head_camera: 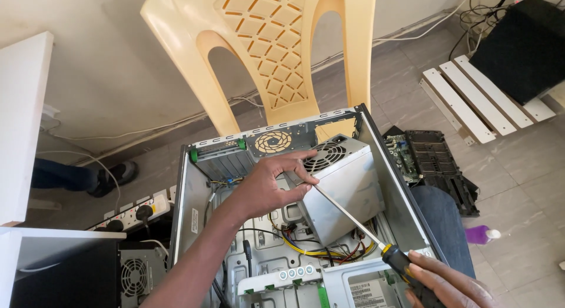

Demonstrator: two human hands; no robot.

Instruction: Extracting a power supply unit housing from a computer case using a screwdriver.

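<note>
Head view: left hand (pixel 268 187) reaching into open computer case (pixel 187 208), grip pinched narrow on screwdriver shaft (pixel 347 217) beside grey power supply (pixel 344 187). Right hand (pixel 444 281) closed around black-and-yellow handle (pixel 403 265) at lower right. Cream plastic chair (pixel 271 49) behind the case.
</note>
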